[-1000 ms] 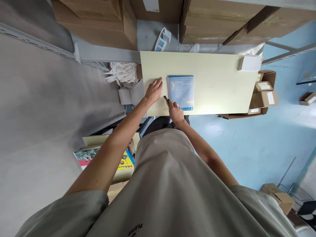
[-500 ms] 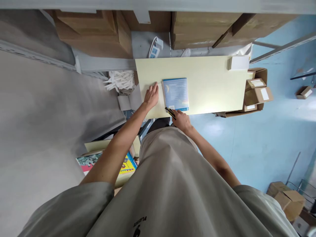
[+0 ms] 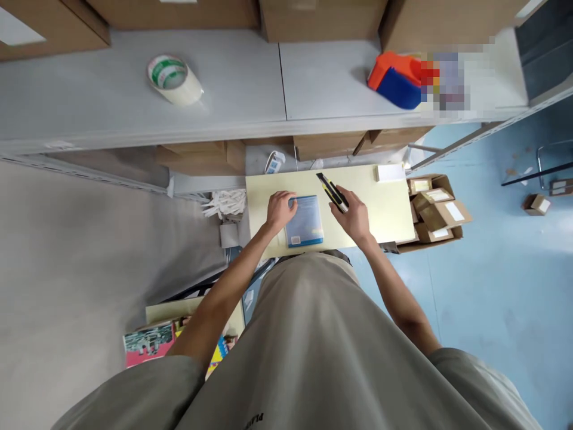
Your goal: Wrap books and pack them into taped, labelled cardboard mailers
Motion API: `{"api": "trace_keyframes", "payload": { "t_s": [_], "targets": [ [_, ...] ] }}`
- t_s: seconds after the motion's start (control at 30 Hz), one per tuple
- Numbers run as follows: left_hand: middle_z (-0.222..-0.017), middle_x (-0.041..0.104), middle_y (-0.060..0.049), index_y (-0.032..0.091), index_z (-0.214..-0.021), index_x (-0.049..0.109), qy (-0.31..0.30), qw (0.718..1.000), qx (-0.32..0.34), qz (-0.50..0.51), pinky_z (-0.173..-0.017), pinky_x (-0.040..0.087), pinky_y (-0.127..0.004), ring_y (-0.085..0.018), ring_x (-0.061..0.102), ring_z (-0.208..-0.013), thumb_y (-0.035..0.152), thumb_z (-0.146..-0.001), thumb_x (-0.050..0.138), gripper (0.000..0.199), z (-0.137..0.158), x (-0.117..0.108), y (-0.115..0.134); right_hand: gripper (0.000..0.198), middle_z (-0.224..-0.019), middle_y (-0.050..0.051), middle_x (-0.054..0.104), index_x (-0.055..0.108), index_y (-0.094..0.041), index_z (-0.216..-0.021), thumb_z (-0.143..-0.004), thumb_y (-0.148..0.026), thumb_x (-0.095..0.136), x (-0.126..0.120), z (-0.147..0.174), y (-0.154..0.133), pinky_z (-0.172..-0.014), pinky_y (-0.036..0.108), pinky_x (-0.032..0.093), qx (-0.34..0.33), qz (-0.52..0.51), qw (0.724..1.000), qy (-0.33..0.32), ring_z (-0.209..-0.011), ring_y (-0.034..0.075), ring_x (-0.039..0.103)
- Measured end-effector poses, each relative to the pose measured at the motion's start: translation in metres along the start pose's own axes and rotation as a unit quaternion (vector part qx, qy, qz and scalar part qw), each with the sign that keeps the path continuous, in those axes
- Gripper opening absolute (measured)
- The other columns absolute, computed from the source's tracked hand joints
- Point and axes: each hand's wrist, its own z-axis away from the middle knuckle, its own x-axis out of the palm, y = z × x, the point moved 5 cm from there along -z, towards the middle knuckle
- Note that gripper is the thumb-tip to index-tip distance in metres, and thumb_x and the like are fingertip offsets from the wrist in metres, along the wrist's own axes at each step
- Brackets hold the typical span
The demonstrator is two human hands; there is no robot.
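Note:
A thin blue-edged book (image 3: pixel 305 224), with a small barcode at its lower left corner, lies flat on the pale yellow tabletop (image 3: pixel 389 206). My left hand (image 3: pixel 280 210) is at the book's upper left corner, fingers bent and thumb apart from them; whether it presses on the cover I cannot tell. In my right hand (image 3: pixel 355 218) is a black and yellow utility knife (image 3: pixel 332 192), held above the table right of the book. Its tip points up and to the left, away from my body.
A grey shelf (image 3: pixel 233 77) crosses above the table, bearing a tape roll (image 3: pixel 179 80), an orange and blue tape dispenser (image 3: pixel 396 80) and cartons. A white box (image 3: pixel 390 172) sits at the table's far right corner. Small cartons (image 3: pixel 441 209) fill a box at right; colourful books (image 3: pixel 150 343) lie lower left.
The knife in my right hand has risen from the book's near edge, up and rightward. My left hand has moved from flat on the table to the book's far corner. The view has tilted up.

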Motion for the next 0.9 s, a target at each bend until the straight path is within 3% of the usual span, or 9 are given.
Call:
{"api": "trace_keyframes", "payload": {
  "t_s": [0.13, 0.27, 0.37, 0.47, 0.57, 0.67, 0.8, 0.9],
  "targets": [
    [-0.129, 0.090, -0.009, 0.024, -0.108, 0.084, 0.149, 0.981, 0.121, 0.032, -0.125, 0.058, -0.051, -0.030, 0.081, -0.128, 0.020, -0.107, 0.069, 0.015, -0.048, -0.053, 0.081, 0.061, -0.146, 0.019, 0.080, 0.057, -0.024, -0.166, -0.109, -0.042, 0.072, -0.045, -0.079, 0.001, -0.115, 0.058, 0.068, -0.073, -0.001, 0.996, 0.050, -0.129, 0.039, 0.081],
    [-0.125, 0.091, -0.004, 0.026, -0.107, 0.083, 0.242, 0.955, 0.167, 0.026, -0.122, 0.060, -0.050, -0.027, 0.082, -0.127, 0.020, -0.106, 0.073, 0.012, -0.072, -0.096, 0.145, 0.052, -0.150, 0.020, 0.076, 0.056, -0.023, -0.161, -0.116, -0.046, 0.064, -0.066, -0.164, -0.003, -0.120, 0.062, 0.064, -0.140, 0.004, 0.988, 0.063, -0.142, 0.041, 0.075],
    [-0.122, 0.091, -0.004, 0.026, -0.106, 0.083, 0.276, 0.943, 0.187, 0.016, -0.119, 0.062, -0.049, -0.026, 0.083, -0.125, 0.019, -0.107, 0.074, 0.012, -0.072, -0.113, 0.178, 0.043, -0.149, 0.019, 0.075, 0.061, -0.023, -0.156, -0.117, -0.043, 0.061, -0.068, -0.222, -0.009, -0.120, 0.062, 0.063, -0.179, 0.015, 0.982, 0.068, -0.143, 0.040, 0.074],
    [-0.122, 0.090, -0.003, 0.027, -0.108, 0.082, 0.290, 0.940, 0.181, 0.005, -0.121, 0.062, -0.050, -0.026, 0.083, -0.126, 0.018, -0.108, 0.073, 0.013, -0.061, -0.117, 0.192, 0.041, -0.148, 0.021, 0.074, 0.065, -0.016, -0.153, -0.120, -0.039, 0.056, -0.060, -0.268, -0.015, -0.123, 0.060, 0.060, -0.190, 0.044, 0.980, 0.049, -0.143, 0.037, 0.072],
    [-0.125, 0.090, -0.004, 0.027, -0.110, 0.082, 0.294, 0.944, 0.152, -0.004, -0.121, 0.062, -0.049, -0.026, 0.082, -0.128, 0.016, -0.107, 0.073, 0.015, -0.045, -0.111, 0.188, 0.043, -0.147, 0.025, 0.075, 0.064, -0.007, -0.153, -0.123, -0.036, 0.055, -0.047, -0.299, -0.019, -0.129, 0.063, 0.052, -0.180, 0.105, 0.978, 0.007, -0.149, 0.037, 0.066],
    [-0.124, 0.090, -0.003, 0.027, -0.111, 0.083, 0.293, 0.951, 0.097, -0.013, -0.121, 0.062, -0.048, -0.026, 0.083, -0.125, 0.014, -0.105, 0.072, 0.018, -0.029, -0.095, 0.162, 0.043, -0.148, 0.027, 0.074, 0.065, -0.007, -0.153, -0.125, -0.037, 0.056, -0.039, -0.319, -0.019, -0.132, 0.068, 0.047, -0.171, 0.142, 0.975, -0.016, -0.151, 0.040, 0.062],
    [-0.127, 0.090, -0.005, 0.026, -0.113, 0.085, 0.252, 0.967, -0.038, -0.005, -0.124, 0.061, -0.048, -0.027, 0.082, -0.126, 0.010, -0.101, 0.064, 0.029, -0.003, -0.059, 0.090, 0.048, -0.155, 0.025, 0.069, 0.067, -0.018, -0.154, -0.127, -0.053, 0.047, -0.043, -0.316, -0.022, -0.134, 0.072, 0.044, -0.193, 0.108, 0.975, 0.015, -0.152, 0.042, 0.057],
    [-0.134, 0.089, -0.009, 0.023, -0.119, 0.086, 0.184, 0.963, -0.198, 0.006, -0.128, 0.059, -0.048, -0.031, 0.081, -0.133, 0.013, -0.101, 0.062, 0.032, 0.030, -0.021, 0.025, 0.052, -0.163, 0.023, 0.062, 0.064, -0.021, -0.156, -0.129, -0.055, 0.036, -0.034, -0.272, -0.024, -0.135, 0.068, 0.044, -0.253, 0.057, 0.965, 0.043, -0.150, 0.038, 0.056]
  ]
}}
